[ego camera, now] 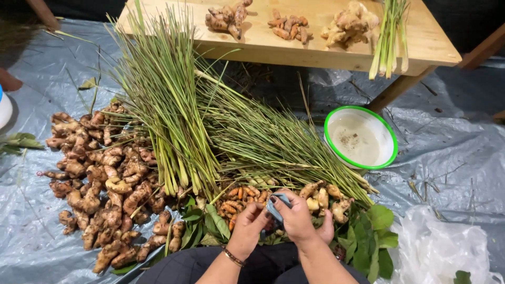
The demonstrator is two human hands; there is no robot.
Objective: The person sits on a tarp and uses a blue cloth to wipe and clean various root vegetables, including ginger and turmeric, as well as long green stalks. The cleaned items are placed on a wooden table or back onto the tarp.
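Small tool: a little grey-blue object (pixel 278 202), too small to make out, was held near the body, right over the near edge of the spread, where both hands could work it.
Right hand: the right hand (pixel 298 216) was curled around it from the right, fingers closed on its body.
Left hand: the left hand (pixel 250 223) was pinching its lower end from the left, steadying it.
Orange roots: a small pile (pixel 239 199) lay just beyond the hands, on green leaves (pixel 205 221) that kept them off the sheet.
Lemongrass: long stalks (pixel 173 115) fanned from the far left, bulb ends pointing near.
Ginger heap: brown rhizomes (pixel 102 184) lay at left.
Bowl: a green-rimmed white bowl (pixel 386 134) sat at right on the grey plastic sheet (pixel 452 158).
Wooden table: far off, the table (pixel 431 42) carried sorted samples.
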